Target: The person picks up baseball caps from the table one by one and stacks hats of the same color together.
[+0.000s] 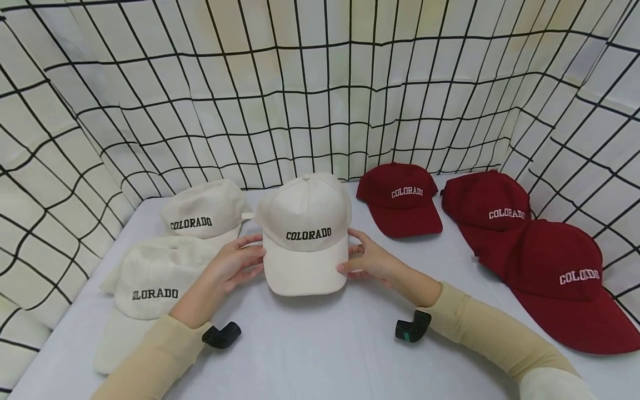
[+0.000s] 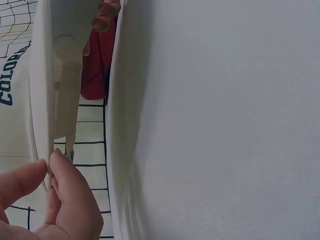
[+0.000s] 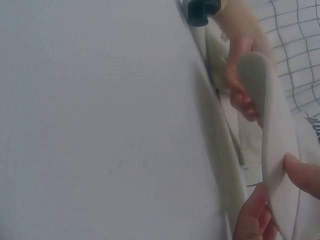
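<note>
Three cream caps and three maroon caps (image 1: 399,200) sit on the white table (image 1: 320,344). At centre, the left hand (image 1: 235,266) and right hand (image 1: 372,261) pinch opposite brim edges of one cream cap (image 1: 305,233), lifting it slightly.

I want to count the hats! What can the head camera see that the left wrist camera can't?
Only the head view shows all six caps: three cream, three red, with the right hand and left hand gripping the middle cream cap by its brim. Only the left wrist view shows under that brim. Both show the cream cap, both hands, some red cap and the white table.
</note>
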{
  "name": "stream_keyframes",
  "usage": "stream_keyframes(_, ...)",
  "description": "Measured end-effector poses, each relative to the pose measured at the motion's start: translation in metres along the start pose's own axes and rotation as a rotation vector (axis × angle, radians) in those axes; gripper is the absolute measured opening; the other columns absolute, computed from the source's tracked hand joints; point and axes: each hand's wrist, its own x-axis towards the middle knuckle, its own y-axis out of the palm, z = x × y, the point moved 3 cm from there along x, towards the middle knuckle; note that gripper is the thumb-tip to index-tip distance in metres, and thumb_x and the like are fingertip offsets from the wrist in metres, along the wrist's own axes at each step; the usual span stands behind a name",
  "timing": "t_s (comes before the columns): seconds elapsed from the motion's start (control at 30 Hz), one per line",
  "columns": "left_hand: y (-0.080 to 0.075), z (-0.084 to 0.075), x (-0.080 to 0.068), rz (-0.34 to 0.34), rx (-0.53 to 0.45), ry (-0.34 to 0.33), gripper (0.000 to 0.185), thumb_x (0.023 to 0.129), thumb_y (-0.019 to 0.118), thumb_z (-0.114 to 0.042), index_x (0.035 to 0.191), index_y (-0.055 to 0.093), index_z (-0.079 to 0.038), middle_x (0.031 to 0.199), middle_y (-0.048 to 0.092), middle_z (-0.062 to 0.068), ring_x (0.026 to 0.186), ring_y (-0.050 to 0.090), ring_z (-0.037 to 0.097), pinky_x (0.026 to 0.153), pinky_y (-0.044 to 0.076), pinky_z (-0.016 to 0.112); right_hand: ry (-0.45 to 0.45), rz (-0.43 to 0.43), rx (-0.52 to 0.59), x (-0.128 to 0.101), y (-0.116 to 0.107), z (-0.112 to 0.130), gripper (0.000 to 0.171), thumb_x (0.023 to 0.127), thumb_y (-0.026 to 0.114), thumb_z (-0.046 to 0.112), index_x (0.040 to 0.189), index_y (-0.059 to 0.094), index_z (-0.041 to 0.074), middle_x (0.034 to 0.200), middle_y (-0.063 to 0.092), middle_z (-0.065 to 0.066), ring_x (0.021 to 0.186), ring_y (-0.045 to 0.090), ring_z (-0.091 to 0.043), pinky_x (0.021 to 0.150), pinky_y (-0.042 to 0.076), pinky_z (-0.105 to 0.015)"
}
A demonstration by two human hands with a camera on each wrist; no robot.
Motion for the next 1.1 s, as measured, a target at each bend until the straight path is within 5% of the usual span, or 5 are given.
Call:
stream_keyframes(0.4,-0.007,-0.001,-0.002,0.068,0.186,-0.016,0.060,0.099,0.061,-0.002,0.151,0.032,0.001,0.100,0.063,0.000,0.085,0.064,0.010,0.075,0.057,0.025,0.007,0.058,0.036,-0.011,0.002,-0.007,0.098,0.086,0.075,-0.007,0.162,0.016,0.012,0.114,0.051,-0.015,0.092,0.061,-0.023,0.088,0.058,-0.042)
stream_keyframes(0.53,-0.008,-0.001,-0.003,0.086,0.209,-0.015,0.056,0.099,0.061,0.001,0.149,0.034,0.002,0.100,0.063,0.000,0.086,0.064,0.010,0.076,0.058,0.026,-0.004,0.095,0.048,-0.012,0.002,-0.007,0.092,0.090,0.072,-0.005,0.162,0.016,0.009,0.113,0.052,-0.015,0.089,0.064,-0.023,0.087,0.058,-0.044)
stream_keyframes(0.8,-0.011,0.002,-0.006,0.113,0.246,-0.040,0.047,0.097,0.063,0.002,0.138,0.039,-0.002,0.093,0.062,-0.001,0.081,0.064,0.010,0.072,0.059,0.025,-0.002,0.103,0.080,-0.014,-0.005,-0.009,0.072,0.097,0.065,-0.003,0.157,0.025,0.002,0.135,0.049,-0.026,0.099,0.066,-0.027,0.088,0.058,-0.047)
stream_keyframes(1.1,-0.009,0.004,-0.010,0.102,0.302,-0.053,0.029,0.098,0.064,-0.007,0.123,0.049,-0.002,0.088,0.064,0.001,0.076,0.066,0.010,0.067,0.057,0.020,0.011,0.091,0.090,-0.013,-0.012,-0.011,0.049,0.102,0.060,0.002,0.145,0.036,0.000,0.118,0.060,-0.018,0.095,0.067,-0.024,0.083,0.060,-0.047)
